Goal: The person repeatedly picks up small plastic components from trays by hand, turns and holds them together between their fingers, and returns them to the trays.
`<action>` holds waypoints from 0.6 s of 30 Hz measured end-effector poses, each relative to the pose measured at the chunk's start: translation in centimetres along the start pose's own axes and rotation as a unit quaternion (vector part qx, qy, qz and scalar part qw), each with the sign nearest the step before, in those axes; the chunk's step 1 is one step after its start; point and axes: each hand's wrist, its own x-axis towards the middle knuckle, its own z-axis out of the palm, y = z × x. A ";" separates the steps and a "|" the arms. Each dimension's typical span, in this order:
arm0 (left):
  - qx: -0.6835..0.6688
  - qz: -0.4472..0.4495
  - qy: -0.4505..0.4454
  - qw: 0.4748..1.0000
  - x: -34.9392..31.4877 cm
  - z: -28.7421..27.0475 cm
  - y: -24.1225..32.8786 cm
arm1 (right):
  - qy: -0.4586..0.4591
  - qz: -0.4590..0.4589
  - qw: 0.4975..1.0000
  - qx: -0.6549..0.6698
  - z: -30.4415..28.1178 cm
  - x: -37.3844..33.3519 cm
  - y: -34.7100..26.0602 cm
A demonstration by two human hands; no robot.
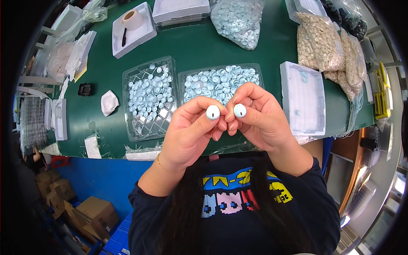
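Across the middle, a broad green tabletop with a soft sheen of light at left. At near left, a smooth blue floor; at near right, an open brown cabinet beside bright glare.

Near side of middle clear tray hidden by left hand and right hand, far bag and white trays cut off, marks on held caps too small to tell

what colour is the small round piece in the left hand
The round piece is pale blue, nearly white, with a dark mark; see the head view.
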 end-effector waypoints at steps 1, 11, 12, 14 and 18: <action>-0.001 0.001 -0.004 1.000 0.1 0.0 0.0 | 0.001 0.001 1.000 0.001 -0.1 0.1 0.0; -0.009 0.008 -0.015 1.000 1.3 -0.8 -0.2 | 0.003 0.009 1.000 -0.002 -0.8 1.2 -0.3; -0.010 0.007 -0.014 1.000 1.4 -0.9 -0.2 | 0.002 0.011 1.000 -0.001 -0.9 1.3 -0.3; -0.017 -0.005 -0.017 1.000 1.6 -1.1 -0.1 | 0.003 0.014 1.000 0.005 -1.0 1.6 -0.3; -0.025 -0.005 -0.023 0.999 2.0 -1.4 -0.3 | 0.006 0.022 1.000 0.019 -1.3 1.9 -0.3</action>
